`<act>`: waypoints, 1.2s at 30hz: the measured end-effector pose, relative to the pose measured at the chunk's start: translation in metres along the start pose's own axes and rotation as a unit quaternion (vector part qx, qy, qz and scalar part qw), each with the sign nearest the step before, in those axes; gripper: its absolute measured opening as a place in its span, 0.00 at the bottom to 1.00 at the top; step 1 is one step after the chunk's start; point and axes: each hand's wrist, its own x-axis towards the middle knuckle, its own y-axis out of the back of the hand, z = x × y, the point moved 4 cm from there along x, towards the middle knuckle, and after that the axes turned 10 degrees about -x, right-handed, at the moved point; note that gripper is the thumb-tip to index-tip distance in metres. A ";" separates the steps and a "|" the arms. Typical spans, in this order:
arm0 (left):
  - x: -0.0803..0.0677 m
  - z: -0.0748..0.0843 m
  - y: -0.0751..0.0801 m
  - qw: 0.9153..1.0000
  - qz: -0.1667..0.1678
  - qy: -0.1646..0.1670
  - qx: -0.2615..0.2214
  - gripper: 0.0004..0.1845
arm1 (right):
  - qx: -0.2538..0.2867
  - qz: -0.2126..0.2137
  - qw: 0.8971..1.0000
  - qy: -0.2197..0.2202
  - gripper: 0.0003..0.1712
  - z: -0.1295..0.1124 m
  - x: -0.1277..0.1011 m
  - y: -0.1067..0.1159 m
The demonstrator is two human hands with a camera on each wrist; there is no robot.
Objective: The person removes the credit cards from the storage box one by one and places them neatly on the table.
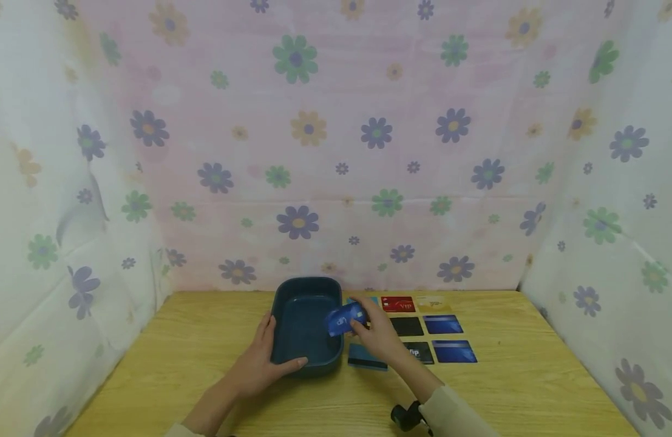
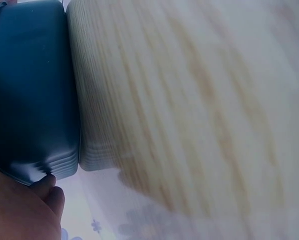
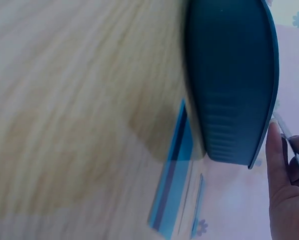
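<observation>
A dark teal rectangular bin (image 1: 300,328) stands on the wooden table. My left hand (image 1: 259,361) holds it by the left side and near corner, thumb along the front rim; the left wrist view shows fingertips against the bin's ribbed outer wall. With thumb and fingers my right hand (image 1: 376,331) pinches a blue VIP card (image 1: 343,320) over the bin's right rim. Beside the bin lie more cards in rows: a light blue one with a black stripe (image 1: 367,358), a red VIP card (image 1: 398,304), a black card (image 1: 407,326) and a blue card (image 1: 444,324). My right hand partly covers some.
A gold card (image 1: 434,304), a black VIP card (image 1: 420,352) and another blue card (image 1: 454,351) complete the rows. Near the right sleeve sits a small black object (image 1: 405,417). Flowered cloth (image 1: 341,255) closes off the back and both sides of the table (image 1: 532,376).
</observation>
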 end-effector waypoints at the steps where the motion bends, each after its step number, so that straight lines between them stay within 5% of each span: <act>1: 0.000 0.000 0.000 1.000 -0.001 0.001 -0.001 0.70 | -0.002 -0.003 1.000 -0.011 0.28 0.002 -0.002 0.001; 13: 0.001 0.002 0.001 1.000 0.003 0.000 -0.005 0.70 | 0.053 -0.018 0.996 -0.072 0.26 0.018 -0.023 0.018; 25: 0.000 0.002 0.001 1.000 0.002 0.000 -0.005 0.69 | 0.043 -0.091 0.993 -0.062 0.27 0.022 -0.047 0.035; 32: -0.001 0.004 0.002 1.000 0.000 -0.002 -0.004 0.69 | -0.037 -0.118 0.990 -0.065 0.23 0.027 -0.063 0.032; 36: -0.001 0.004 0.001 1.000 0.000 -0.002 -0.007 0.69 | -0.037 -0.146 0.987 -0.059 0.21 0.026 -0.072 0.029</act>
